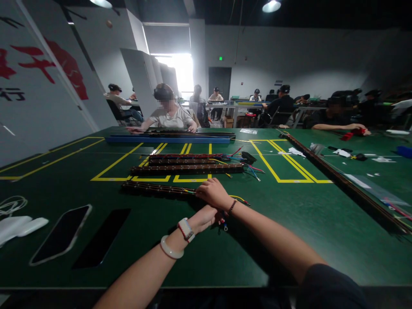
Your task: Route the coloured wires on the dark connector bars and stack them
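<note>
A long dark wire harness (157, 189) with pale ties along it lies on the green table before me. My right hand (213, 192), a dark beaded bracelet at its wrist, is closed over the harness's right end. My left hand (204, 218), below a watch and a pale bangle, crosses under my right wrist, its curled fingers around the loose wires there. Red and blue wire ends (224, 225) with a ring terminal stick out past those fingers. A yellow wire (238, 199) emerges beyond my right hand. My fingertips are partly hidden.
Several similar harnesses (189, 169) lie just beyond. A person sits behind a long blue tray (167, 140). On the left are a phone (61, 236), a dark slab (102, 238) and a white cable (13, 205). A long dark bundle (337, 178) runs along the right.
</note>
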`<state>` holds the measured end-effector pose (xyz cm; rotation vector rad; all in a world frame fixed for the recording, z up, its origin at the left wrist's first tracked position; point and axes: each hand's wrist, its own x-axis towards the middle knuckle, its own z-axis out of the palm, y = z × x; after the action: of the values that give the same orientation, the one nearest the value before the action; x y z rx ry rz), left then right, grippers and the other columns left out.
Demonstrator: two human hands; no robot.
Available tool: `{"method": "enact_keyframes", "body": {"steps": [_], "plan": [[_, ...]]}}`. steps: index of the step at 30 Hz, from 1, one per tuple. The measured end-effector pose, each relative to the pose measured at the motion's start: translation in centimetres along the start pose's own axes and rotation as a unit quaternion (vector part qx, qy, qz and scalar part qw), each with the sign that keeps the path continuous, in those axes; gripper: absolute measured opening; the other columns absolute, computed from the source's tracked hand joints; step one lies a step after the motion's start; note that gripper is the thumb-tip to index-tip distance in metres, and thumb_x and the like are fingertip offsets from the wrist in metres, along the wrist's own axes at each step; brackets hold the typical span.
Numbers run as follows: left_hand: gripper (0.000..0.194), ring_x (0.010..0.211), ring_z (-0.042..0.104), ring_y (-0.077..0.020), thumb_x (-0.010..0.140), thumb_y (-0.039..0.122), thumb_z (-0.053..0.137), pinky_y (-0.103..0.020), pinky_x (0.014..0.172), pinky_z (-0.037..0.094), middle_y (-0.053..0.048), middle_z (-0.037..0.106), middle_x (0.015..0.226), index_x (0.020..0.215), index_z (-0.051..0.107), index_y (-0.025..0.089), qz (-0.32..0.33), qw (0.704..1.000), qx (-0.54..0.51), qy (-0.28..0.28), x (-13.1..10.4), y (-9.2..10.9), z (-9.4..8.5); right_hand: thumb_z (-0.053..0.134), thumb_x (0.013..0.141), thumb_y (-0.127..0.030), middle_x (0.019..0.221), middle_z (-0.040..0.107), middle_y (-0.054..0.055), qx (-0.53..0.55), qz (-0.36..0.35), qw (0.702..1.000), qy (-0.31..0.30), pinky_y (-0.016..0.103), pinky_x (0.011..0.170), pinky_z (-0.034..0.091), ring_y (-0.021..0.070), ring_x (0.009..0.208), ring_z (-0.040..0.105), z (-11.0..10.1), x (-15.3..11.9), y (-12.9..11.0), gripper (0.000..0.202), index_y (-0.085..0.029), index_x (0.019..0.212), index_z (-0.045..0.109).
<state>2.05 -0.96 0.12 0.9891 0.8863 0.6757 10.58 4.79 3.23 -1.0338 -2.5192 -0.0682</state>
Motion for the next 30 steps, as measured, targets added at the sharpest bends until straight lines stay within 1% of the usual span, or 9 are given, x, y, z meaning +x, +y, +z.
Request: {"method": "enact_keyframes", "body": {"steps": [2,5,10,14,17,20,22,25,30], "plan": [[0.013,0.053,0.052,-0.0083,0.082,0.009,0.044,-0.021,0.052,0.038,-0.003,0.061,0.067,0.08,0.057,0.012,0.014,1.0,0.01,-0.001,0.0,0.0,0.1,0.058,0.091,-0.04,0.099,0.067,0.006,0.008,0.008,1.0,0.02,0.032,0.084,0.034,0.0196,0.092,0.054,-0.5,-0.8,0.5,0.026,-0.021,0.105,0.068],[0.01,0.049,0.051,-0.007,0.087,0.021,0.047,-0.02,0.049,0.037,-0.002,0.063,0.07,0.087,0.053,0.013,0.025,0.999,0.048,0.005,0.1,-0.1,0.1,0.055,0.093,-0.039,0.102,0.066,0.008,0.02,0.038,0.998,0.045,0.032,0.084,0.037,0.0195,0.093,0.055,-1.4,-2.7,1.8,0.028,-0.02,0.111,0.065],[0.029,0.035,0.038,-0.0052,0.092,0.04,0.043,-0.019,0.04,0.027,0.002,0.058,0.059,0.086,0.052,0.014,0.032,0.965,0.26,0.027,0.1,0.4,-0.7,0.055,0.093,-0.04,0.096,0.067,0.007,0.012,0.107,0.994,0.034,0.031,0.083,0.038,0.0193,0.092,0.058,-2.1,-7.0,5.1,0.028,-0.021,0.109,0.066],[0.033,0.044,0.05,-0.0102,0.093,0.04,0.04,-0.022,0.049,0.037,0.002,0.056,0.054,0.079,0.056,0.016,0.081,0.892,0.439,0.074,-0.6,1.3,-0.9,0.056,0.092,-0.038,0.084,0.069,0.005,0.004,0.135,0.991,-0.003,0.028,0.075,0.036,0.018,0.082,0.059,-1.3,-9.8,7.1,0.024,-0.021,0.095,0.072],[0.035,0.056,0.06,-0.0146,0.095,0.038,0.035,-0.025,0.056,0.041,-0.002,0.062,0.061,0.079,0.059,0.017,0.097,0.804,0.578,0.102,-1.2,1.9,-0.8,0.054,0.093,-0.037,0.079,0.069,0.005,0.002,0.149,0.989,-0.007,0.027,0.07,0.034,0.017,0.077,0.058,-0.8,-10.5,7.7,0.025,-0.02,0.089,0.072],[0.035,0.067,0.065,-0.0196,0.097,0.034,0.032,-0.028,0.062,0.044,-0.007,0.067,0.075,0.086,0.059,0.016,0.118,0.703,0.696,0.088,-1.4,2.3,-0.7,0.056,0.092,-0.036,0.08,0.07,0.004,-0.007,0.16,0.987,0.004,0.027,0.069,0.032,0.0169,0.079,0.058,-0.6,-10.4,8.0,0.023,-0.02,0.088,0.072],[0.036,0.072,0.066,-0.0222,0.097,0.032,0.029,-0.031,0.065,0.046,-0.01,0.068,0.079,0.09,0.06,0.015,0.13,0.65,0.745,0.073,-1.5,2.5,-0.8,0.057,0.092,-0.035,0.082,0.07,0.004,-0.012,0.163,0.986,0.008,0.027,0.069,0.031,0.0168,0.08,0.058,-0.6,-10.2,8.1,0.021,-0.021,0.088,0.072],[0.037,0.071,0.066,-0.0227,0.097,0.03,0.029,-0.032,0.067,0.047,-0.012,0.068,0.08,0.09,0.06,0.014,0.138,0.615,0.775,0.047,-1.5,2.6,-1.1,0.057,0.092,-0.035,0.082,0.07,0.004,-0.013,0.167,0.986,0.004,0.027,0.069,0.031,0.0164,0.08,0.059,-0.6,-10.0,8.1,0.021,-0.021,0.088,0.073],[0.036,0.068,0.066,-0.0229,0.097,0.031,0.031,-0.032,0.067,0.046,-0.012,0.068,0.076,0.088,0.062,0.015,0.157,0.601,0.783,0.033,-1.6,2.8,-1.6,0.057,0.092,-0.035,0.083,0.07,0.004,-0.008,0.166,0.986,0.001,0.028,0.07,0.032,0.0173,0.081,0.059,-0.7,-10.0,8.0,0.021,-0.021,0.088,0.072]]}}
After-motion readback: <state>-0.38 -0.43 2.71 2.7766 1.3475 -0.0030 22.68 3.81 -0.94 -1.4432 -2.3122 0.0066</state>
